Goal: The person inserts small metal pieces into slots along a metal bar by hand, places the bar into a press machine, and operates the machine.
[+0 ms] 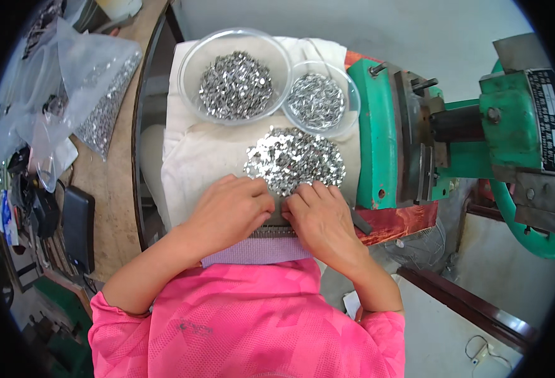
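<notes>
My left hand (pixel 234 206) is closed, its fingers curled down at the near left edge of a loose pile of small shiny metal pieces (pixel 296 157). Beside it my right hand (pixel 320 217) bends its fingers down at the pile's near edge, fingertips bunched together. What either hand pinches is too small or hidden to make out. Just under both hands runs a dark, narrow strip with a row of fine notches (pixel 271 232), partly covered by the right hand. A purple woven cloth (pixel 252 251) lies along its near side, against my pink shirt.
Behind the pile stand a large clear bowl (pixel 189 72) and a smaller tub (pixel 355 94), both holding metal pieces, on a pale cloth (pixel 192 151). A green hand press (pixel 373 138) rises close at the right. Left, a wooden table (pixel 117 214) carries a plastic bag (pixel 98 88) and a black case (pixel 79 220).
</notes>
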### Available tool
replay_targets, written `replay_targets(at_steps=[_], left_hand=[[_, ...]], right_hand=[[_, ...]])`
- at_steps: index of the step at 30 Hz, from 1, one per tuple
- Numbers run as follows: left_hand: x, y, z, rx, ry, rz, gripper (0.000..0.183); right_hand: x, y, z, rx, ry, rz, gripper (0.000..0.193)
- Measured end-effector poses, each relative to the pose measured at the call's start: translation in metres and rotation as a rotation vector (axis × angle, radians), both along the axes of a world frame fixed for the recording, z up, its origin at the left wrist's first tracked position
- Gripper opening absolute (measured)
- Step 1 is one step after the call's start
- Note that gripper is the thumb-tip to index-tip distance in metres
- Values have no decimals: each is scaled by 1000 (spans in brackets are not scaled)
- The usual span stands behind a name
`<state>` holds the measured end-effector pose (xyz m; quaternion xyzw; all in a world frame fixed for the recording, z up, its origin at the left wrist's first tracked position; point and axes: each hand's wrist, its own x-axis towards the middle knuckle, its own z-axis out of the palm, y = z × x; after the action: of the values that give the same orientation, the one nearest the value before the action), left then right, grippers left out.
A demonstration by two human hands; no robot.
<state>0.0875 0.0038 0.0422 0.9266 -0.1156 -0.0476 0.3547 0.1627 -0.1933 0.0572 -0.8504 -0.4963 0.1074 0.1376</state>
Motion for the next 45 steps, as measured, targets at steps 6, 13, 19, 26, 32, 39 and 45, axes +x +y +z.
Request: replay_targets(at_steps=[6,13,19,26,32,39,45], left_hand=[[14,-6,-2,105,-10,-166,15],[17,-6,-2,156,-33,-247,14],[22,-4,-4,62,-30,-237,11],[29,-2,4,15,53,-253,10],[34,1,10,24,174,-292,9],[30,6,9,-7,204,-212,9],[25,9,13,-102,276,-177,11]], right_hand=[[33,-11,19,181,-53,-211,10],[91,10,24,250,-233,-279,7],[122,26,27,6,-118,-225,16],[137,46,9,-80,-137,-201,17],[131,51,1,18,-144,-198,12],[130,55,1,49,-134,-189,11],[130,56,-7,144,-171,-184,13]])
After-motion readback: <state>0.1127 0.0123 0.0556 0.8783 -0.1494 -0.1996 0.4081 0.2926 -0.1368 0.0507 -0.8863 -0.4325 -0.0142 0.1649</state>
